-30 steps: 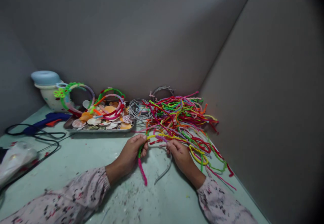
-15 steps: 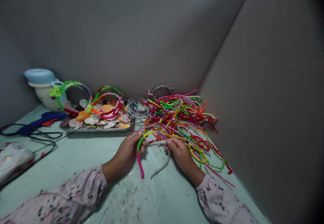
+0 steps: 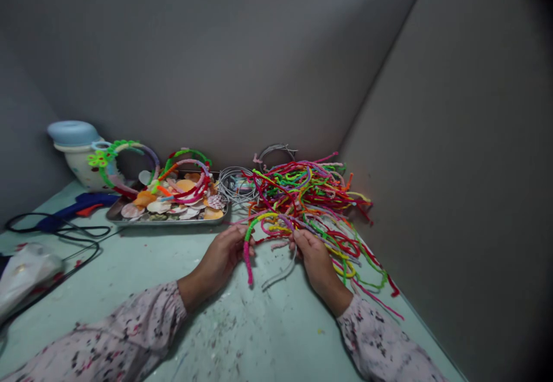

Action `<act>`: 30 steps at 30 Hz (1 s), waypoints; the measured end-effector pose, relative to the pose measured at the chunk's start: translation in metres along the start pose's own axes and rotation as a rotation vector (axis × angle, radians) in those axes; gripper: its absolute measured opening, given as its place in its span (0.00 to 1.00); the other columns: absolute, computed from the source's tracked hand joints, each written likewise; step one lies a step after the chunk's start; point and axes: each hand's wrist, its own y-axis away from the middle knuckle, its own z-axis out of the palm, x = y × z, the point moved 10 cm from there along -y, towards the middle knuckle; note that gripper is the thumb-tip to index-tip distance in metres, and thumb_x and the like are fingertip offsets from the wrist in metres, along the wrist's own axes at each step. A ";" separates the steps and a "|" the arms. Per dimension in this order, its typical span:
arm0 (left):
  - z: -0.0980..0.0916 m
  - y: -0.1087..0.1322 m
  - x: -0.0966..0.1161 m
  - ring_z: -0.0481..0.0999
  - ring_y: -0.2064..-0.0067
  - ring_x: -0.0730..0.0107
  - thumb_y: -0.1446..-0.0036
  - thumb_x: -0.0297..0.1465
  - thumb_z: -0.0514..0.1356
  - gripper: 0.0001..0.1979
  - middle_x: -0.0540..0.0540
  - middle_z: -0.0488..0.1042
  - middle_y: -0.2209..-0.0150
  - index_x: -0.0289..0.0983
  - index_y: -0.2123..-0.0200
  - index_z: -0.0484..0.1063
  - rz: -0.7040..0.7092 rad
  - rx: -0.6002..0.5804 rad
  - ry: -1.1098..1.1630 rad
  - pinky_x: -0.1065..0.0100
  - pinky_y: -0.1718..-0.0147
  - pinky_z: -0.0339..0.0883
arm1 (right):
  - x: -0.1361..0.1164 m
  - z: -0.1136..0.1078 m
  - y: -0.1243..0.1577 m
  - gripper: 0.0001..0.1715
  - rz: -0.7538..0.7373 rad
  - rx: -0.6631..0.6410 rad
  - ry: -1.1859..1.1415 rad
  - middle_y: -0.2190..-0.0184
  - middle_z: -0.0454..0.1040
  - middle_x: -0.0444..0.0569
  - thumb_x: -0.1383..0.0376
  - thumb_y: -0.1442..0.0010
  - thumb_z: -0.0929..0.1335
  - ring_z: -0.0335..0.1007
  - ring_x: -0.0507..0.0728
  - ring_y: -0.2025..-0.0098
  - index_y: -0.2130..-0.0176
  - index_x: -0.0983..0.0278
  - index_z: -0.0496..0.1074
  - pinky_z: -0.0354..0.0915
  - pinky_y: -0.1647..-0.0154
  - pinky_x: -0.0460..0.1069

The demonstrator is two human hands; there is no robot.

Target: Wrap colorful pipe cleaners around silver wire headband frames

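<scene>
We've got the multicolour wire arc (image 3: 262, 217) between both hands, above the table (image 3: 259, 336), in front of the pile of fuzzy stems (image 3: 311, 186). Vs half a second ago: its pink end and bare grey end both sit higher in view; can't tell if it's lifted or tipped. Pile hasn't moved.

Left hand (image 3: 224, 254): thumb and fingers grasping the green stretch, pink end hanging below. Right hand (image 3: 313, 261): pinching about where purple meets bare wire. Wrists angle inward, arms coming up from the bottom corners.

Hard to make out: exact contact under our right fingertips, and the arc's yellow top against similar colours behind. Behind our left hand, shells (image 3: 188, 200) partly hidden by headbands (image 3: 201, 166). White bag (image 3: 30, 269) and both sleeves (image 3: 125, 330) cut off by frame edges.
</scene>
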 end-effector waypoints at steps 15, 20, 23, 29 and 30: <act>-0.015 0.004 0.018 0.66 0.73 0.74 0.47 0.37 0.60 0.11 0.50 0.68 0.73 0.35 0.66 0.68 0.161 0.195 -0.311 0.73 0.74 0.60 | 0.006 0.004 0.000 0.11 0.006 -0.104 -0.179 0.74 0.70 0.44 0.58 0.43 0.66 0.60 0.50 0.75 0.67 0.64 0.72 0.57 0.73 0.45; -0.004 0.040 0.070 0.68 0.60 0.69 0.45 0.32 0.58 0.12 0.46 0.67 0.59 0.37 0.57 0.66 0.657 0.399 -0.830 0.68 0.60 0.63 | 0.002 0.007 0.001 0.12 0.018 -0.109 -0.140 0.75 0.70 0.42 0.58 0.43 0.66 0.59 0.50 0.76 0.68 0.64 0.72 0.56 0.73 0.45; 0.020 0.051 0.070 0.68 0.61 0.70 0.42 0.29 0.55 0.09 0.46 0.66 0.60 0.37 0.57 0.66 0.735 0.278 -0.964 0.69 0.61 0.63 | 0.000 0.008 0.002 0.12 0.033 -0.103 -0.121 0.76 0.70 0.42 0.57 0.45 0.67 0.59 0.50 0.76 0.70 0.64 0.72 0.56 0.73 0.46; 0.058 0.056 0.043 0.69 0.60 0.69 0.40 0.25 0.52 0.08 0.45 0.69 0.62 0.36 0.59 0.68 0.693 -0.087 -1.094 0.69 0.61 0.63 | -0.005 0.013 0.008 0.13 0.032 -0.103 -0.132 0.75 0.70 0.42 0.56 0.44 0.67 0.59 0.50 0.76 0.69 0.64 0.72 0.56 0.72 0.46; 0.063 0.057 0.038 0.69 0.59 0.69 0.40 0.25 0.52 0.09 0.45 0.69 0.61 0.36 0.58 0.68 0.690 -0.139 -1.117 0.68 0.60 0.63 | -0.005 0.017 0.010 0.13 0.040 -0.118 -0.144 0.75 0.70 0.42 0.56 0.44 0.67 0.60 0.50 0.75 0.68 0.64 0.73 0.56 0.72 0.46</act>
